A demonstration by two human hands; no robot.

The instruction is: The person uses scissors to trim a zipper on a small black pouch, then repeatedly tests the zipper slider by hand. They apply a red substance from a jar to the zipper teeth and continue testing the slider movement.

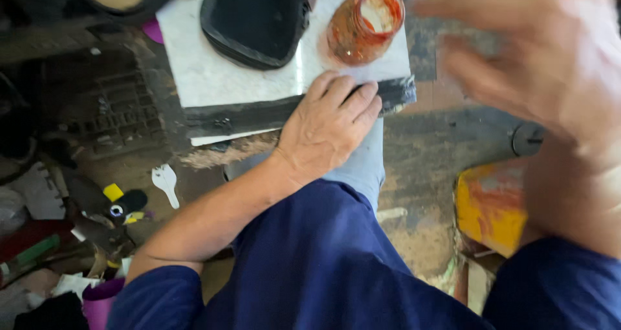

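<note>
Slab (246, 78) of white stone is laid flat on a dark, worn bench (394, 92), and the left hand (330, 126) is pressed on its near edge, fingers spread flat and together over the dark strip along that edge; nothing is gripped in it. The right hand (543, 58) is raised above the bench at the right, blurred, fingers loosely spread and apart from everything; whether anything is held in it cannot be told.

On the slab 2 things are seen. A black shoe piece (259, 20) is set at the far middle, just beside a glass jar (365, 26). The jar is smeared orange-red inside and out, and a pale, glue-like mass is seen through its open mouth; no lid is visible on it. No glue can be seen on the shoe piece, so the work is judged to be at an early stage, with the jar opened and little else done.

At the lower right an orange-stained yellow box (491, 207) is placed on the floor; its contents are hidden. At the left, scraps and small tools (119, 207) are scattered on the floor, and a purple cup (97, 301) is partly seen.
</note>
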